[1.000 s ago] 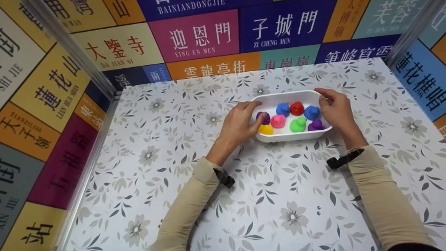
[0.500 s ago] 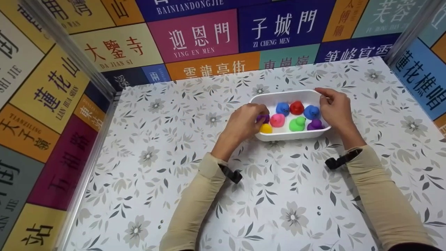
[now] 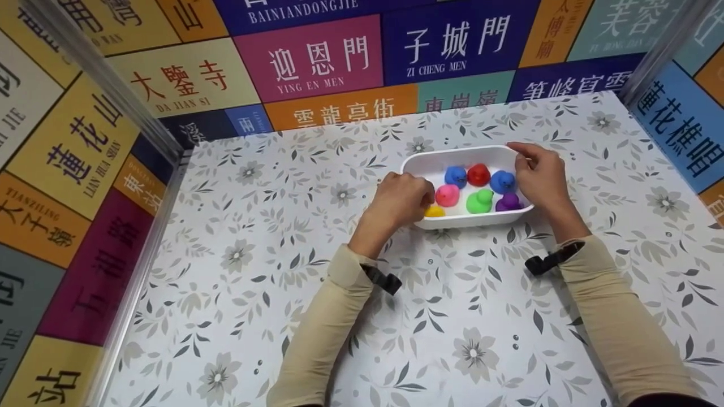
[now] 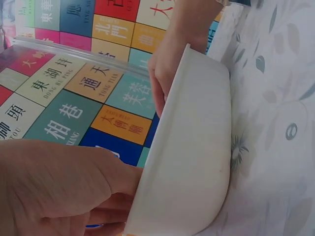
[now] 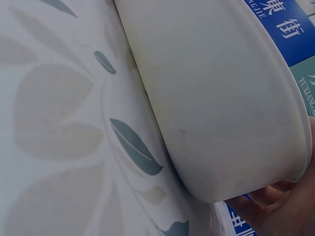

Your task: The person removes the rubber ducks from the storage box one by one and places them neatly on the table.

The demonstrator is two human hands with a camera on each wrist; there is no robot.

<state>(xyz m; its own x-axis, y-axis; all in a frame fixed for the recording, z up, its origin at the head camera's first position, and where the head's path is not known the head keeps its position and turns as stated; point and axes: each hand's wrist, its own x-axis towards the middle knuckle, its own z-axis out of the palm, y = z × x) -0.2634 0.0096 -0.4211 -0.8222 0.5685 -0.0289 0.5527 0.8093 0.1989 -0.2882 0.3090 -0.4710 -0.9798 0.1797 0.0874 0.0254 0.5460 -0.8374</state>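
"Where's the tub in your view?"

"The white tub (image 3: 475, 221) rests on the counter (image 3: 435, 373), right of centre in the upper half of the head view, with toy ducks inside."

"And your hands?"

"My right hand (image 3: 544, 176) grips the tub at its right end, fingers bent in close at the rim. My left hand (image 3: 400, 199) reaches over the left end, fingers curled down inside. I can't tell whether they have hold of anything; my own hand hides the tips."

"Which ducks can you see?"

"In the far row, left to right, a blue duck (image 3: 456, 177), a red duck (image 3: 479, 175) and a second blue duck (image 3: 502, 182) near my right hand. Nearer me, a pink duck (image 3: 447, 195), a green duck (image 3: 480, 201), and a purple duck (image 3: 508, 202) toward the tub's lower right. A yellow duck (image 3: 434, 212), partly hidden, is just beside my left fingers."

"Anything around you?"

"A wall (image 3: 308, 59) of coloured, lettered panels fills the top of the frame. My beige sleeves (image 3: 325, 333) come up from the bottom edge, a black strap (image 3: 382, 279) at each cuff."
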